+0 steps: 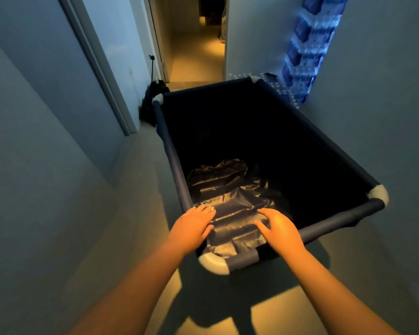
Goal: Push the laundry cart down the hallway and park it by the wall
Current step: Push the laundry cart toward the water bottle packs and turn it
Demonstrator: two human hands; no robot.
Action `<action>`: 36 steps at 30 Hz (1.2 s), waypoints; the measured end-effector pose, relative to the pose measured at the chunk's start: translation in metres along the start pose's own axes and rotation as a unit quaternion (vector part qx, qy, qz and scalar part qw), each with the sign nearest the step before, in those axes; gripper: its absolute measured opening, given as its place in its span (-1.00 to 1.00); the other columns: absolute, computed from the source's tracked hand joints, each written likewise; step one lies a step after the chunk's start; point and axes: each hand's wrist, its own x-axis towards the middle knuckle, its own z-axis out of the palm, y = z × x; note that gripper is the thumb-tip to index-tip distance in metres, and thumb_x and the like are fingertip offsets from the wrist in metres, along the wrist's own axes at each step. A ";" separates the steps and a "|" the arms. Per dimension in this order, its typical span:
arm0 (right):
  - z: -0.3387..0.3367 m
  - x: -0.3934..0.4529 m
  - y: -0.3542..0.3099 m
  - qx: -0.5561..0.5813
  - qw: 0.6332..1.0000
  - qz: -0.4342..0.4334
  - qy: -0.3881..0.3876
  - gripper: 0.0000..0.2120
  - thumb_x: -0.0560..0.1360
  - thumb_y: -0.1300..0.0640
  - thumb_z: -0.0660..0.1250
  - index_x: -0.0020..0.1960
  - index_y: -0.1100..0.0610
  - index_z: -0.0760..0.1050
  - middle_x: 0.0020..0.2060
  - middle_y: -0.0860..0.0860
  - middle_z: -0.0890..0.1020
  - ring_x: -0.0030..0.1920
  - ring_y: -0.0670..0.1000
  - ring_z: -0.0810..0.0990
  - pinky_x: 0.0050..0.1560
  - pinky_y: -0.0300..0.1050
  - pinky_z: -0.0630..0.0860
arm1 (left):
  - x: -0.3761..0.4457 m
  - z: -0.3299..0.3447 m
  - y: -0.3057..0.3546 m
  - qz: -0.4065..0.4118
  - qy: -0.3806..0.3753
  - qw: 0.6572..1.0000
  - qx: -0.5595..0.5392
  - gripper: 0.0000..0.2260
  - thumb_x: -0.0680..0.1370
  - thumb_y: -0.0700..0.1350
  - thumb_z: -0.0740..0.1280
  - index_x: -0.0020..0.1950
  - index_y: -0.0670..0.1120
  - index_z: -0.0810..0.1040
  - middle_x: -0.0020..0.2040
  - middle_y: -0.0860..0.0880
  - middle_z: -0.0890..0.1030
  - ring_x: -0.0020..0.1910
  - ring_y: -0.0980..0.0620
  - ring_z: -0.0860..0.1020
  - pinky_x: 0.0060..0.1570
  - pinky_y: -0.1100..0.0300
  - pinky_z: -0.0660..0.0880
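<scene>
The left wall (29, 131) ran along the edge of the hallway, with a pale door frame (99, 68) set into it. Past the frame, at the foot of that wall, a dark heap (153, 102) sat on the floor just beside the far left corner of the laundry cart (344, 221); what the heap was could not be told.

The left hand (191, 229) lay on the cart's near left corner, over the rail, fingers spread and only loosely curled, a ring (212, 208) showing on one finger. It rested flat rather than clenched, its fingertips reaching onto the shiny dark fabric (230, 197) that lay crumpled at the near end of the cart's interior. A white corner fitting (212, 262) showed just below that hand.

The cart stood in the middle of the hallway, skewed, its far end pointing toward the lit doorway (196, 52) ahead. Its deep inside was too dark to see into.

The right hand (279, 232) draped over the near rail, fingers extended forward and slightly bent over the fabric, open rather than gripping. The rail went on to the right to another white fitting (379, 193).

Beyond the cart's far right corner, a tall stack of packed water bottles (310, 44) stood against the right wall (385, 117). The cart's right side was near that wall, though whether it touched could not be told.
</scene>
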 end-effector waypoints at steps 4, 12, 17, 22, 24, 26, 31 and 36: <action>0.033 0.007 -0.072 0.007 1.000 -0.009 0.010 -0.58 0.51 -0.02 0.30 0.32 0.07 0.39 0.30 0.02 0.51 0.30 0.04 0.46 0.26 -0.07 0.41 | -0.029 -0.030 -0.064 -0.023 -0.002 1.000 -0.001 -0.59 0.62 -0.03 0.12 0.46 -0.06 0.21 0.48 -0.05 0.29 0.46 -0.03 0.24 0.45 0.05 0.15; 0.080 0.052 -0.140 -0.020 1.000 -0.003 -0.010 -0.55 0.52 -0.06 0.26 0.36 0.04 0.33 0.33 -0.03 0.47 0.26 -0.01 0.49 0.21 -0.10 0.45 | -0.031 -0.040 -0.152 -0.027 0.000 1.000 -0.016 -0.57 0.64 -0.05 0.07 0.50 -0.01 0.08 0.54 -0.01 0.15 0.52 0.01 0.09 0.49 0.10 0.01; 0.112 0.114 -0.173 -0.013 1.000 0.013 -0.013 -0.52 0.51 -0.07 0.27 0.38 0.05 0.30 0.36 -0.01 0.44 0.35 0.00 0.41 0.30 -0.07 0.39 | 0.004 -0.059 -0.217 -0.001 0.008 1.000 -0.006 -0.56 0.64 -0.07 0.09 0.50 -0.04 0.07 0.54 -0.04 0.14 0.52 -0.02 0.07 0.49 0.08 -0.02; 0.136 0.219 -0.221 0.011 1.000 0.018 -0.006 -0.50 0.51 -0.04 0.29 0.38 0.10 0.29 0.36 0.03 0.44 0.33 0.03 0.43 0.27 -0.09 0.39 | 0.063 -0.094 -0.307 0.017 0.004 0.999 0.030 -0.56 0.64 -0.08 0.08 0.51 -0.06 0.06 0.54 -0.06 0.12 0.52 -0.03 0.07 0.49 0.09 -0.04; 0.142 0.259 -0.247 0.026 1.000 0.011 0.003 -0.53 0.49 -0.01 0.32 0.34 0.13 0.35 0.30 0.07 0.50 0.29 0.07 0.47 0.24 -0.07 0.42 | 0.084 -0.110 -0.343 0.025 -0.004 0.999 0.036 -0.56 0.64 -0.08 0.07 0.51 -0.07 0.06 0.54 -0.07 0.12 0.52 -0.03 0.08 0.49 0.08 -0.05; 0.147 0.295 -0.272 0.031 0.999 0.003 0.006 -0.56 0.49 0.01 0.33 0.31 0.14 0.38 0.25 0.09 0.54 0.24 0.10 0.50 0.18 -0.04 0.46 | 0.108 -0.123 -0.377 0.034 0.002 0.998 0.045 -0.56 0.64 -0.08 0.07 0.51 -0.07 0.05 0.55 -0.07 0.12 0.52 -0.04 0.08 0.49 0.08 -0.05; 0.152 0.368 -0.313 0.033 0.999 0.004 0.016 -0.54 0.50 -0.01 0.31 0.32 0.15 0.36 0.27 0.09 0.52 0.24 0.10 0.50 0.18 -0.03 0.47 | 0.169 -0.140 -0.440 0.049 0.028 0.998 0.041 -0.55 0.63 -0.05 0.08 0.50 -0.05 0.06 0.54 -0.05 0.14 0.51 -0.03 0.11 0.48 0.09 0.00; 0.155 0.439 -0.331 0.041 0.997 0.039 0.048 -0.52 0.50 -0.02 0.31 0.36 0.13 0.33 0.33 0.06 0.48 0.31 0.03 0.45 0.29 -0.09 0.39 | 0.255 -0.145 -0.489 0.102 0.032 0.994 0.029 -0.55 0.62 -0.05 0.13 0.49 -0.07 0.12 0.52 -0.06 0.21 0.50 -0.03 0.14 0.47 0.07 0.09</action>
